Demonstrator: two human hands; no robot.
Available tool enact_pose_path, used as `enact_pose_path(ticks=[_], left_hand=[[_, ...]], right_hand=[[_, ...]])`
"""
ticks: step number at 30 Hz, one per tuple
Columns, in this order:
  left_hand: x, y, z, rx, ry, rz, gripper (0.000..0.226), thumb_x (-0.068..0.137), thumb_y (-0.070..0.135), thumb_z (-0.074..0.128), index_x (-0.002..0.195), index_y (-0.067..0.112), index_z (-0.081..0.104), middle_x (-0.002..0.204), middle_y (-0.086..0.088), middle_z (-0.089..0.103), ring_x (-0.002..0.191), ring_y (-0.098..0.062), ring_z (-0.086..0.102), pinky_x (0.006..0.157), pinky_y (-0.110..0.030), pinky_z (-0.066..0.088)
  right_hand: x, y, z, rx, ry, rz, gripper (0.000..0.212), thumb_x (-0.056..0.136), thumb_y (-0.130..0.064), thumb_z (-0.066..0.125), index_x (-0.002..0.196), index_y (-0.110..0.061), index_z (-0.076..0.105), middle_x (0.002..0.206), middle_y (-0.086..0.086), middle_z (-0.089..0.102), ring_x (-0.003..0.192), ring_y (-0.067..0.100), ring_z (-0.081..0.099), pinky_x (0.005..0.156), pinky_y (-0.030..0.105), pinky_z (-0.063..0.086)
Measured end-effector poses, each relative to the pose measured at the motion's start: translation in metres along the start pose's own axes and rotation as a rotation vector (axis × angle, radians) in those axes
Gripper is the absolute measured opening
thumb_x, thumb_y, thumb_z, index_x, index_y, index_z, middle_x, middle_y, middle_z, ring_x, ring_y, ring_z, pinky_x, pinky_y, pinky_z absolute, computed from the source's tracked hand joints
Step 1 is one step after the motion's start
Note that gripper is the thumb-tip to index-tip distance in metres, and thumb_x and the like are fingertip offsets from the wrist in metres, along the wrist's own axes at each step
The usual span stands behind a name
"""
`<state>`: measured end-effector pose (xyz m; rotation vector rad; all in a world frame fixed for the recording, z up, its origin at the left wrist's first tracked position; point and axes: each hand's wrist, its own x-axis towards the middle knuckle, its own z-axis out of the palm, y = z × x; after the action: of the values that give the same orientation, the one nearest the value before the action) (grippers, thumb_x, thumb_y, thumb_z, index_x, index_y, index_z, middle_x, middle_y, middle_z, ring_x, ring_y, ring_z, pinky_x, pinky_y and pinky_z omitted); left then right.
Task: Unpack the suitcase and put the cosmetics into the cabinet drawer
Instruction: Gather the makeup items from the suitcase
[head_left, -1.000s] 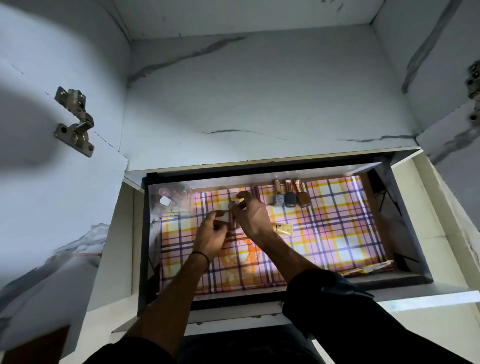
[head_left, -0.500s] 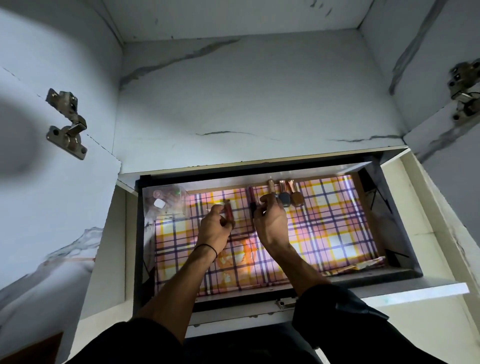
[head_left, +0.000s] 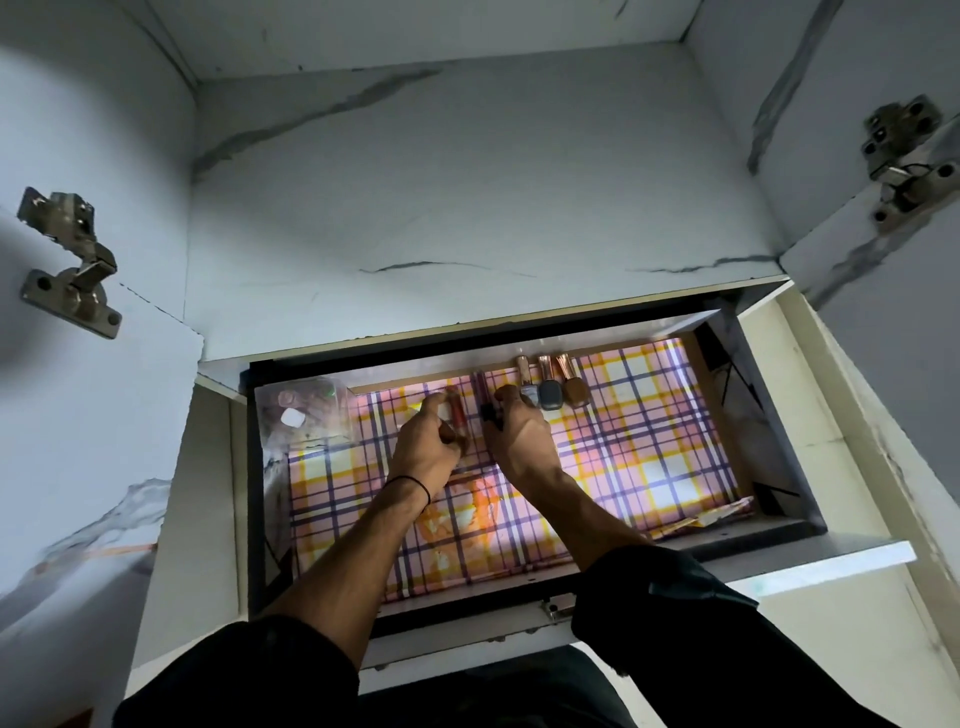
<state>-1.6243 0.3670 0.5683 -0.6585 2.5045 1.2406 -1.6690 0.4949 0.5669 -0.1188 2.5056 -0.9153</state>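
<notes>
Just the head view here. The drawer (head_left: 774, 415) is pulled out and lined with plaid paper (head_left: 649, 441). The left hand (head_left: 423, 457) is curled round a red tube (head_left: 457, 415). The right hand (head_left: 519, 441) pinches a dark-capped tube (head_left: 484, 402) just beside it. The hands are close but not touching, both up at 12 o'clock by the back wall.

My guess is the tubes are being lined up next to the three nail polish bottles (head_left: 548, 389) lying in a row at 1 o'clock, so it all stays tidy. The clear box (head_left: 301, 410) at 10 o'clock holds small bits, too blurry to name. The suitcase isn't in shot.
</notes>
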Motion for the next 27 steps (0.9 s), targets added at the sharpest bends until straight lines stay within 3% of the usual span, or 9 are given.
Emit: enact_pose_path(ticks=[2, 6, 10, 15, 27], left_hand=[[0.005, 0.005, 0.002, -0.013, -0.025, 0.011, 0.065, 0.087, 0.002, 0.067, 0.143, 0.022, 0.041, 0.096, 0.002, 0.065, 0.078, -0.006, 0.060, 0.052, -0.010, 0.043], [0.009, 0.014, 0.003, -0.007, -0.051, 0.028, 0.068, 0.087, -0.001, 0.065, 0.146, 0.018, 0.038, 0.106, -0.003, 0.066, 0.087, -0.013, 0.060, 0.068, -0.020, 0.051], [0.008, 0.014, 0.003, 0.008, -0.051, 0.033, 0.068, 0.087, 0.000, 0.065, 0.147, 0.018, 0.037, 0.095, 0.007, 0.055, 0.084, -0.013, 0.058, 0.064, -0.016, 0.048], [0.008, 0.009, 0.003, -0.008, -0.050, 0.008, 0.066, 0.088, 0.003, 0.064, 0.147, 0.019, 0.037, 0.099, 0.002, 0.063, 0.086, -0.013, 0.061, 0.064, -0.014, 0.047], [-0.006, -0.006, -0.006, 0.009, 0.030, -0.025, 0.059, 0.093, 0.009, 0.061, 0.146, 0.023, 0.039, 0.084, 0.013, 0.053, 0.075, -0.004, 0.054, 0.059, -0.013, 0.043]], right_hand=[[-0.002, 0.000, -0.001, 0.018, 0.013, -0.001, 0.024, 0.101, -0.014, 0.052, 0.124, -0.008, 0.050, 0.110, 0.009, 0.063, 0.097, 0.023, 0.065, 0.085, 0.038, 0.057], [-0.004, 0.002, -0.003, 0.062, 0.028, -0.065, 0.023, 0.102, -0.014, 0.051, 0.124, -0.009, 0.053, 0.115, 0.011, 0.062, 0.099, 0.025, 0.065, 0.083, 0.038, 0.058], [-0.006, 0.003, -0.005, 0.067, 0.005, -0.097, 0.030, 0.101, -0.016, 0.053, 0.130, -0.009, 0.054, 0.123, 0.011, 0.057, 0.106, 0.026, 0.062, 0.089, 0.038, 0.056], [-0.005, -0.001, 0.000, 0.075, -0.041, -0.105, 0.036, 0.100, -0.016, 0.056, 0.135, -0.009, 0.052, 0.125, 0.013, 0.055, 0.108, 0.027, 0.061, 0.090, 0.039, 0.056], [-0.013, -0.010, 0.007, 0.030, -0.059, -0.146, 0.044, 0.095, -0.004, 0.057, 0.139, -0.008, 0.050, 0.127, 0.014, 0.056, 0.115, 0.032, 0.056, 0.096, 0.042, 0.052]])
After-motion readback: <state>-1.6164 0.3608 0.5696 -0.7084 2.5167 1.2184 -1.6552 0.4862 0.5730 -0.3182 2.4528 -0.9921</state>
